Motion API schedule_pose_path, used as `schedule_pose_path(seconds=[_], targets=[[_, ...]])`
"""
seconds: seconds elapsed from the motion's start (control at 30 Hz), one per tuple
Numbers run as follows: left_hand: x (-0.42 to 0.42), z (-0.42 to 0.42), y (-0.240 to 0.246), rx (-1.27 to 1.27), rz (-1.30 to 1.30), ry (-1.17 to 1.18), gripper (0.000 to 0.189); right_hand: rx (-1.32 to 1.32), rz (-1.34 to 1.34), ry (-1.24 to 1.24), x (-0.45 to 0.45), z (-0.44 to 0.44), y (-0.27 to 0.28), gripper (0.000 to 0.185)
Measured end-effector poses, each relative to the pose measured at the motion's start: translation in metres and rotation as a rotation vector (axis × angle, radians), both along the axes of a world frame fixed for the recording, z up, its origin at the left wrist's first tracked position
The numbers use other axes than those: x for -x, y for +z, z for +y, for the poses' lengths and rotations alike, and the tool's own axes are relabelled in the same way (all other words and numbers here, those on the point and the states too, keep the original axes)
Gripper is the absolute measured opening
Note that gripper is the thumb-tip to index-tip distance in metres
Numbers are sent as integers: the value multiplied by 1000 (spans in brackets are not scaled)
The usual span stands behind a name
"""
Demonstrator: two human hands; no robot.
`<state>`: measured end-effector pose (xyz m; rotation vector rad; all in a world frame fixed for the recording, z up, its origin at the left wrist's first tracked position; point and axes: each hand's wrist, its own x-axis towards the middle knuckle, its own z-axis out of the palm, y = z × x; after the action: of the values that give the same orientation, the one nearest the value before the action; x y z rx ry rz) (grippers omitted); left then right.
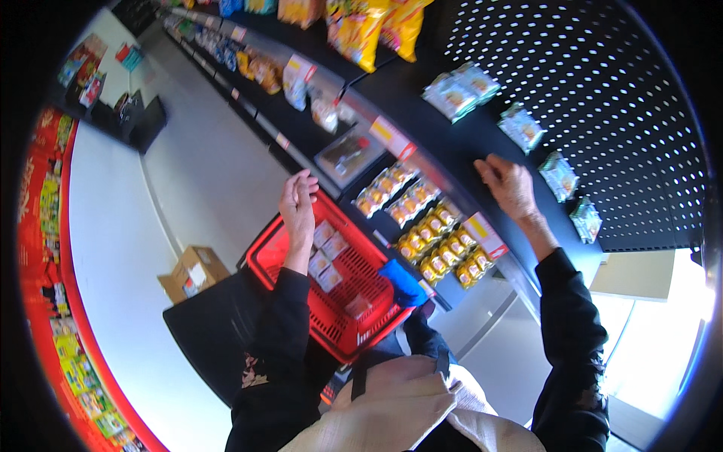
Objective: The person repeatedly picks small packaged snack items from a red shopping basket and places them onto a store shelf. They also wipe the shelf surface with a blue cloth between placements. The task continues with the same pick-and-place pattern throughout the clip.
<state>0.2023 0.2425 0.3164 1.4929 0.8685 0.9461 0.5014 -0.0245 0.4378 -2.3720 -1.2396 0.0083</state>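
My left hand (299, 204) hovers over the rim of a red plastic shopping basket (361, 282), its fingers slightly bent and nothing in them. Several small clear-wrapped packets (326, 271) lie in the basket, and another small packet (358, 306) is near its front end. A blue item (402, 282) covers part of the rim. My right hand (510, 185) is above the upper black shelf (452, 144), loosely curled, with no object visible in it. Beyond it, pale green packets (519, 129) stand in separate groups along the perforated back panel.
Gold-wrapped multipacks (446, 254) and orange-toned multipacks (387, 189) fill the lower shelf beside a shallow tray (350, 155). Yellow snack bags (358, 31) stand farther along the upper shelf. Price-label holders (392, 137) line its edge. An open cardboard box (200, 271) sits left of the basket.
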Motion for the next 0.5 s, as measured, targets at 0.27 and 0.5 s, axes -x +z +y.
schedule_pose_path(seconds=[0.27, 0.5], targets=[[148, -70, -234, 603, 266, 298, 20, -50, -82, -19, 8, -2, -7, 31], [185, -150, -343, 840, 459, 315, 26, -1, -79, -57, -2, -7, -16, 30]])
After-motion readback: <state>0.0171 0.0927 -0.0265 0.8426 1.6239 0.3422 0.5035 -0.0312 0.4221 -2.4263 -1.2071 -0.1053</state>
